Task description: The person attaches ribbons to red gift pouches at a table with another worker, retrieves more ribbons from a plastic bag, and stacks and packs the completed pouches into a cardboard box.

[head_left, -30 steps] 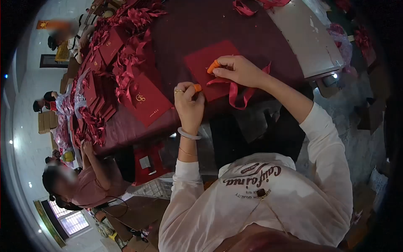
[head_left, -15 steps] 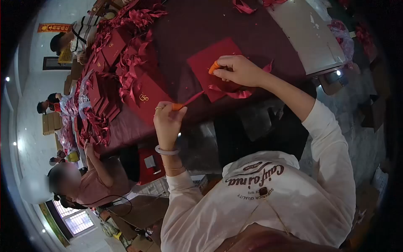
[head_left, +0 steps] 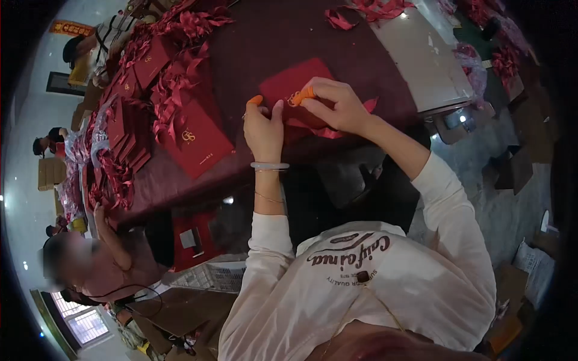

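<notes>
My left hand (head_left: 264, 132) is over the near left edge of a red bag or folder (head_left: 307, 72), its thumb and orange-capped index finger apart and nothing visible between them. Above the gold mark on the same red piece, my right hand (head_left: 338, 107) is closed in a pinch, with orange on a fingertip; what it pinches is too small to tell. A red ribbon (head_left: 325, 132) lies across the near side of the piece, partly beneath the right hand.
Red bags with gold marks (head_left: 195, 141) and heaped ribbons (head_left: 174, 90) cover the table's left side. A pale board (head_left: 421, 60) lies at the right. Beyond the table's left edge sits a person in pink (head_left: 114, 262); another person in stripes (head_left: 114, 36) is farther back.
My left hand pulled a ribbon out toward the lower left, then came back up beside the red piece, with no ribbon visible in it now. My right hand stays pinched over the piece.
</notes>
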Demonstrator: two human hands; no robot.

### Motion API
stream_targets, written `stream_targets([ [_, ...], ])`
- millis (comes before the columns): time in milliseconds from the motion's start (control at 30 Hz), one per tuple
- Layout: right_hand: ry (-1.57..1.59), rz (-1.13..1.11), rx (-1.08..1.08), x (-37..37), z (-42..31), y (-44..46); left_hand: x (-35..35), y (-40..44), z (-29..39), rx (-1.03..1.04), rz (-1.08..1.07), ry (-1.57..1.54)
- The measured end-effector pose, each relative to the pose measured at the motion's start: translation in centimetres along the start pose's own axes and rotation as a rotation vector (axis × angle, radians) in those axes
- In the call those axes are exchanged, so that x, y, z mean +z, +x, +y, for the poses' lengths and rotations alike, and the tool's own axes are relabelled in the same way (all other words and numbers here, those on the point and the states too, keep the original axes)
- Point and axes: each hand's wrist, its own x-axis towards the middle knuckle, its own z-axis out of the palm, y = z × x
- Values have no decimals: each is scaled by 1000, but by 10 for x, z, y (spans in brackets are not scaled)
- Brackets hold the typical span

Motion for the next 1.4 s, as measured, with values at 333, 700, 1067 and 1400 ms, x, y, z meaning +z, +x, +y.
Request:
stream_targets([
  [333, -876, 67, 806, -76, -69, -66, -2, -4, 0, -101, 15, -15],
  [700, 2054, 188, 1461, 57, -62, -129, 4, -12, 2, -41, 114, -221],
  [1067, 1364, 1010, 933, 24, -77, -134, 6, -14, -7, -172, 75, -427],
  [1400, 562, 361, 614, -8, -27, 12, 3, -18, -4, -109, 66, -333],
])
